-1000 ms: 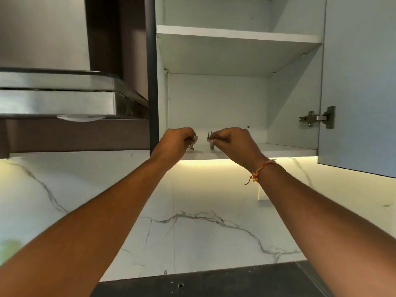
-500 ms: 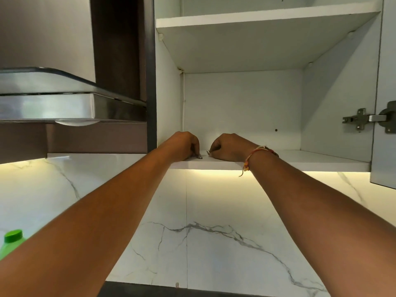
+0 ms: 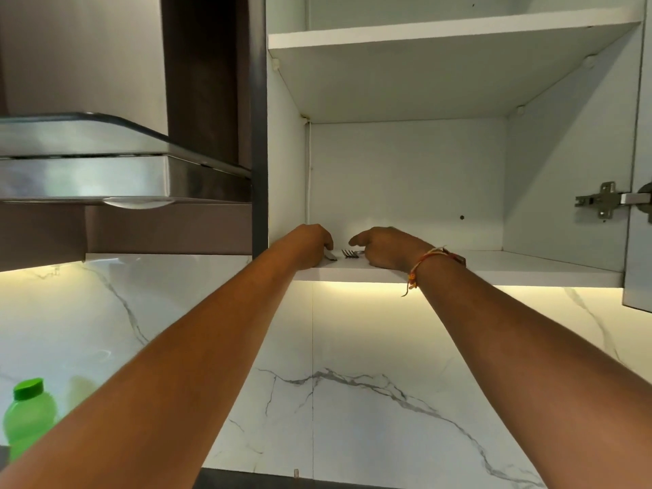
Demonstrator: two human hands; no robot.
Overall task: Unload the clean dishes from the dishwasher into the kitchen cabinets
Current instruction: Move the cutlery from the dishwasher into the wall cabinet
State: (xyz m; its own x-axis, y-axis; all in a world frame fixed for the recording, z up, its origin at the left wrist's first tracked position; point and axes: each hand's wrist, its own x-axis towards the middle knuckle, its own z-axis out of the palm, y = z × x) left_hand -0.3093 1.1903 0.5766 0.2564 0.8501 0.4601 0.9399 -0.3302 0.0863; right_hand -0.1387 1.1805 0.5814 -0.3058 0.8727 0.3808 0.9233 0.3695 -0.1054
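Note:
Both my arms reach up to the bottom shelf (image 3: 511, 268) of the open white wall cabinet. My left hand (image 3: 310, 243) rests at the shelf's left front with its fingers curled over a flat metal utensil (image 3: 331, 256), of which only the tip shows. A metal fork (image 3: 349, 254) lies flat on the shelf, tines pointing left, just right of the utensil. My right hand (image 3: 386, 247), with a thread band on the wrist, rests on the shelf over the fork's handle. Its thumb is stretched out above the tines and does not touch them. Its other fingers are hidden.
The upper shelf (image 3: 441, 30) sits above. The open cabinet door (image 3: 640, 241) with its hinge (image 3: 605, 201) hangs at the right. A steel range hood (image 3: 106, 160) juts out at the left. A green bottle (image 3: 28, 416) stands at the lower left against the marble backsplash.
Both hands came down from just above the shelf edge onto the shelf with the cutlery. The fork now lies flat, and my right thumb has lifted off it.

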